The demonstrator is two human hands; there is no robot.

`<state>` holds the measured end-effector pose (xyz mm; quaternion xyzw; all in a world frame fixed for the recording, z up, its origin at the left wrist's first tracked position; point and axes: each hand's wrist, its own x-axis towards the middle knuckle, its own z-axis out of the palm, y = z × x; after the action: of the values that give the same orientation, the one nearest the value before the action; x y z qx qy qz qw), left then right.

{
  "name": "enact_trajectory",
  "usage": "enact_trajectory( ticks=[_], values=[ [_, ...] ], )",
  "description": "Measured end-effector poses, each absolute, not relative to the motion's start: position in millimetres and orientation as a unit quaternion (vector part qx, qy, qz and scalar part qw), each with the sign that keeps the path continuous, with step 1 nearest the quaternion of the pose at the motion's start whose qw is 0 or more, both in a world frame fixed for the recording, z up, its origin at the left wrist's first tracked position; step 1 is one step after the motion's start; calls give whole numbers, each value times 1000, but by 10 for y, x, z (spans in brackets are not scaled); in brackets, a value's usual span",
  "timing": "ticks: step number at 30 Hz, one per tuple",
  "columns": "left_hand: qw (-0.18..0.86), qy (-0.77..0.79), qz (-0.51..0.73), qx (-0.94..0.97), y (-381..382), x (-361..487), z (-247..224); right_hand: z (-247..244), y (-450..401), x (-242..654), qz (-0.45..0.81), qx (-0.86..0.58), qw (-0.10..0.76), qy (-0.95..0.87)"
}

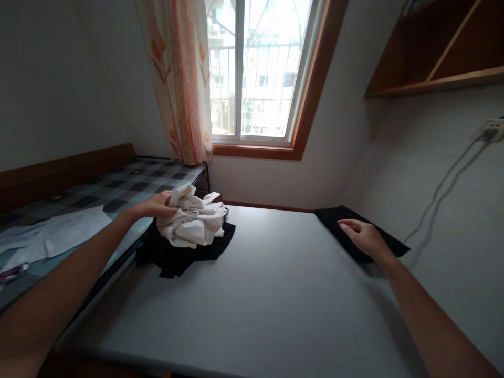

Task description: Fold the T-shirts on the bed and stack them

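Note:
My left hand grips the edge of a crumpled white cloth, its thumb and fingers closed on the fabric. Beneath the white cloth lies a bunched black cloth, at the left side of the white table. Over at the table's right side, my right hand is above a flat black cloth. Its fingers are curled together, and whether anything is between them is too small to tell.
On the left, a bed with a checkered cover holds papers. A curtain hangs beside the window. At the right are a wall shelf, a socket and a hanging cable.

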<state>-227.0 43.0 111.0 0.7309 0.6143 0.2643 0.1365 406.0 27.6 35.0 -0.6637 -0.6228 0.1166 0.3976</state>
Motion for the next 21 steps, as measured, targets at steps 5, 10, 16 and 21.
enact_trajectory(
  ticks=[5, 10, 16, 21],
  values=[
    [13, 593, 258, 763, 483, -2088, 1296, 182, 313, 4257, -9, -759, 185, -624],
    [-58, 615, 115, 778, 500, -1795, 1048, -36, 216, 4190, -28, -806, 28, -590],
    [-92, 604, -3, 792, 457, -1553, 602, -93, 114, 4095, -128, -778, -26, -615],
    [-88, 617, -10, 782, 462, -1551, 641, 22, 153, 4001, -104, -796, -78, -591]
  ],
)
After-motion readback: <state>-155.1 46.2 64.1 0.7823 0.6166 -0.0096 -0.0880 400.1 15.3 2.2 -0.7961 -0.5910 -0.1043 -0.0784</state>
